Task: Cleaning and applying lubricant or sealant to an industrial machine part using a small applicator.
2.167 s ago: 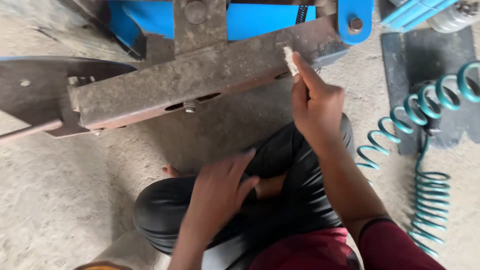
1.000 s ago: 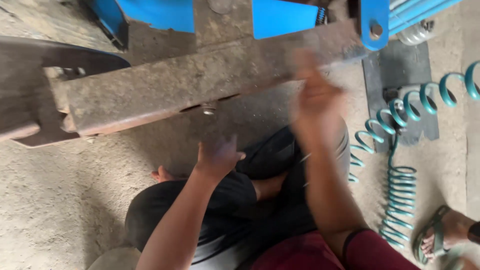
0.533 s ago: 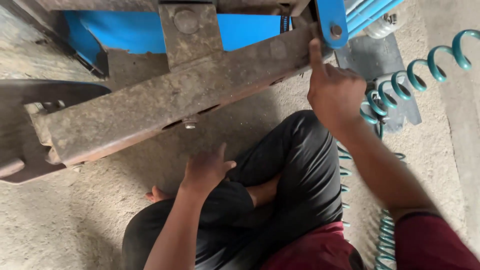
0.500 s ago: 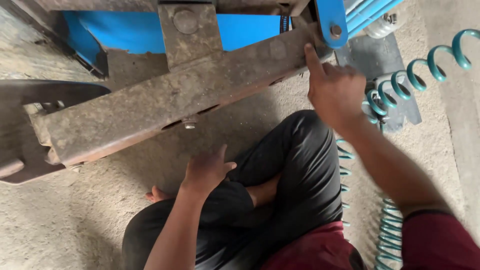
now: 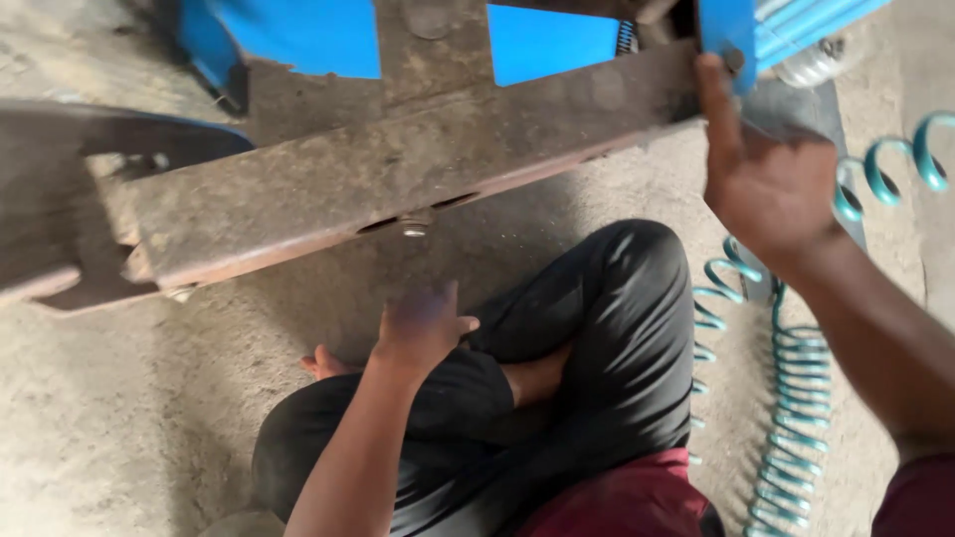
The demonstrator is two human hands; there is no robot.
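Note:
I sit cross-legged in black trousers on a concrete floor under a machine. A long rusty steel beam (image 5: 398, 169) runs across the view above my knees, with a bolt and nut (image 5: 415, 227) on its lower edge. My right hand (image 5: 766, 174) is raised at the beam's right end, its index finger pointing up against the blue bracket (image 5: 726, 35) there; it holds nothing. My left hand (image 5: 423, 323) hovers blurred below the bolt, fingers spread and empty, above my left knee.
Blue painted panels (image 5: 298, 35) sit behind the beam. A teal coiled air hose (image 5: 796, 398) trails down the floor on my right. A dark curved metal plate (image 5: 109, 139) sticks out at the left. Rough concrete floor (image 5: 129, 418) lies all around.
The small pale piece my right hand held 2.2 s ago is gone from it. That hand rose along the beam's right end to the blue bracket. The left hand lifted off my knee.

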